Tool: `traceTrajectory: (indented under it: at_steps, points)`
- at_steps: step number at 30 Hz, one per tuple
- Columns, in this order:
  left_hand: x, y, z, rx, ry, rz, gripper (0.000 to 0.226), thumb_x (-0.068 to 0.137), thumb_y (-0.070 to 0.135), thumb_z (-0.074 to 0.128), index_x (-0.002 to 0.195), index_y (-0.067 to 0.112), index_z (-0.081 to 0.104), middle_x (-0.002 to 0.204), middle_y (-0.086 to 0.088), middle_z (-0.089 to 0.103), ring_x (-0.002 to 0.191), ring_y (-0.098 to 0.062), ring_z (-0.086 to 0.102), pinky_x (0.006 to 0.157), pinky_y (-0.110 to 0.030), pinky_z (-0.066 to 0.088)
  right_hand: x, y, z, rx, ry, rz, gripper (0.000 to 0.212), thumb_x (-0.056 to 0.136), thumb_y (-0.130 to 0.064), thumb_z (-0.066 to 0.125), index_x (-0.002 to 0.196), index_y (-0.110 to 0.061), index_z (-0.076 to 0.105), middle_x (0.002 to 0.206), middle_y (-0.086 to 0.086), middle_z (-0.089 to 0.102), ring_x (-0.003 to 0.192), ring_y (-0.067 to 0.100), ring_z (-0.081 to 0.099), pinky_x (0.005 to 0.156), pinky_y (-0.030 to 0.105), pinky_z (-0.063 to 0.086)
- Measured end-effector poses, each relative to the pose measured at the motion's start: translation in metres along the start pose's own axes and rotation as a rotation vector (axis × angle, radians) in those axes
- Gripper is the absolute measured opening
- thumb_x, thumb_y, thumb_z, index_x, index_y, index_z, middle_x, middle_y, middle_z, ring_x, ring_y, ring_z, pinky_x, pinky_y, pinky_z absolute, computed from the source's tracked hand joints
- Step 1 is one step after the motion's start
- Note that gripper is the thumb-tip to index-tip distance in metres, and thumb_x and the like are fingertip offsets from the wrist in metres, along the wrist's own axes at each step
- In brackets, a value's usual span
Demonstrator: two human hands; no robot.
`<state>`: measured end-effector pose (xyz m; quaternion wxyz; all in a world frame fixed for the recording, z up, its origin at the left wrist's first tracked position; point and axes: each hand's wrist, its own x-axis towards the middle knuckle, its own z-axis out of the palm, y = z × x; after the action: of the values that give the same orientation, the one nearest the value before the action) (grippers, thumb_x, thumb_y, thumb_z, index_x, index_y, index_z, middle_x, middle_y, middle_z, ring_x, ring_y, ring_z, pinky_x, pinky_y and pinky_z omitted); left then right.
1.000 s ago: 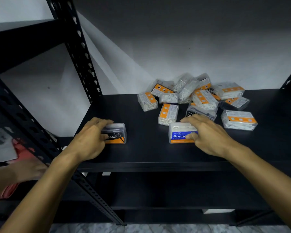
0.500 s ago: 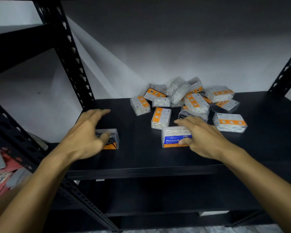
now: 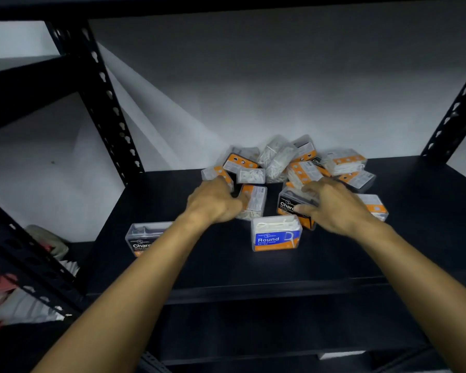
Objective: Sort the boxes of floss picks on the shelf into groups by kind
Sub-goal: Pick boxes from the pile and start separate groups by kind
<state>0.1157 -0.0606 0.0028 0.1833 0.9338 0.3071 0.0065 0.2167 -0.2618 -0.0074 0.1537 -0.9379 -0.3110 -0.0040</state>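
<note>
A heap of clear floss-pick boxes (image 3: 303,170) with orange labels lies at the back middle of the black shelf (image 3: 199,267). A blue "Round" box (image 3: 276,235) stands alone in front of the heap. A black "Charcoal" box (image 3: 141,239) stands alone at the front left, partly behind my left forearm. My left hand (image 3: 214,201) reaches into the heap's left side, its fingers curled against an orange-labelled box (image 3: 254,201); whether it holds that box is unclear. My right hand (image 3: 334,207) pinches a second Charcoal box (image 3: 287,204), thumb on its front, fingers on top.
Black perforated shelf posts rise at the left (image 3: 105,109) and at the right (image 3: 455,111). A white wall stands close behind the heap. Red and white clutter (image 3: 0,294) lies beyond the left frame. A lower shelf (image 3: 253,332) sits beneath.
Both hands let go of the Charcoal box at the left and the Round box and moved back to the heap. My right hand took hold of another Charcoal box.
</note>
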Motion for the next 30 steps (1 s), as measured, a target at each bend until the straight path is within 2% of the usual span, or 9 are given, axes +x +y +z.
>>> traceTrajectory:
  at_steps: [3,6,10,16,20,23,25,28,30]
  points:
    - [0.010,0.014,0.011,-0.033,-0.079,-0.070,0.063,0.081,0.068,0.057,0.116,0.016,0.061,0.122,-0.005,0.064,0.109,-0.028,0.062,0.083,-0.034,0.049,0.002,-0.001,0.001,-0.001,-0.035,0.022,0.060,0.081,-0.039,0.070,0.133,-0.016,0.049,0.132,0.010,0.049,0.121,0.029,0.047,0.097,0.041,0.044]
    - [0.018,0.027,0.019,-0.073,-0.155,-0.117,0.065,0.075,0.072,0.062,0.106,0.015,0.058,0.116,-0.005,0.064,0.105,-0.027,0.063,0.090,-0.039,0.052,0.003,-0.002,0.000,0.008,-0.045,0.030,0.058,0.083,-0.032,0.070,0.134,-0.012,0.049,0.133,0.012,0.047,0.121,0.030,0.047,0.097,0.039,0.043]
    - [0.025,0.038,0.028,-0.098,-0.184,-0.135,0.074,0.066,0.076,0.066,0.108,0.015,0.062,0.110,-0.004,0.068,0.099,-0.026,0.065,0.088,-0.041,0.055,-0.003,0.001,-0.004,0.022,-0.048,0.024,0.052,0.085,-0.025,0.066,0.133,-0.011,0.051,0.134,0.012,0.043,0.122,0.030,0.045,0.099,0.041,0.042]
    - [0.029,0.040,0.029,-0.070,-0.131,-0.147,0.047,0.065,0.060,0.076,0.077,0.017,0.059,0.083,-0.001,0.069,0.081,-0.021,0.069,0.073,-0.032,0.054,-0.010,0.005,-0.022,0.076,-0.006,-0.021,0.048,0.085,-0.022,0.065,0.131,-0.020,0.054,0.125,0.008,0.045,0.118,0.027,0.046,0.094,0.042,0.044]
    - [0.030,0.035,0.016,-0.095,-0.157,-0.125,0.053,0.064,0.063,0.070,0.081,0.016,0.055,0.092,-0.003,0.066,0.090,-0.025,0.066,0.084,-0.037,0.055,-0.014,0.004,-0.029,0.089,0.026,-0.029,0.047,0.087,-0.020,0.063,0.132,-0.019,0.051,0.131,0.005,0.043,0.124,0.025,0.042,0.098,0.040,0.040]
    - [0.031,0.026,0.004,-0.093,-0.183,-0.110,0.068,0.059,0.071,0.067,0.102,0.018,0.059,0.104,-0.001,0.064,0.097,-0.025,0.064,0.088,-0.041,0.054,-0.014,0.003,-0.031,0.094,0.024,-0.037,0.045,0.087,-0.020,0.062,0.130,-0.019,0.049,0.131,0.004,0.045,0.121,0.024,0.044,0.096,0.041,0.042]
    - [0.031,0.019,-0.007,-0.080,-0.193,-0.090,0.059,0.065,0.064,0.068,0.104,0.020,0.062,0.101,-0.001,0.065,0.088,-0.022,0.063,0.081,-0.033,0.054,-0.014,0.001,-0.032,0.092,0.019,-0.042,0.042,0.087,-0.020,0.061,0.128,-0.020,0.050,0.128,0.003,0.048,0.118,0.024,0.047,0.093,0.041,0.043]
    - [0.028,0.008,-0.024,-0.080,-0.216,-0.069,0.027,0.077,0.041,0.065,0.084,0.016,0.060,0.079,-0.003,0.058,0.067,-0.017,0.054,0.061,-0.025,0.044,-0.013,-0.001,-0.032,0.100,0.013,-0.042,0.038,0.088,-0.020,0.060,0.125,-0.020,0.052,0.124,0.001,0.052,0.113,0.023,0.050,0.091,0.042,0.044]
    - [0.025,0.001,-0.035,-0.121,-0.241,-0.063,0.023,0.079,0.038,0.064,0.077,0.017,0.057,0.072,-0.003,0.053,0.062,-0.017,0.048,0.055,-0.024,0.039,-0.013,-0.002,-0.032,0.103,0.009,-0.040,0.037,0.088,-0.021,0.060,0.124,-0.020,0.053,0.123,0.002,0.053,0.112,0.024,0.051,0.092,0.043,0.045]
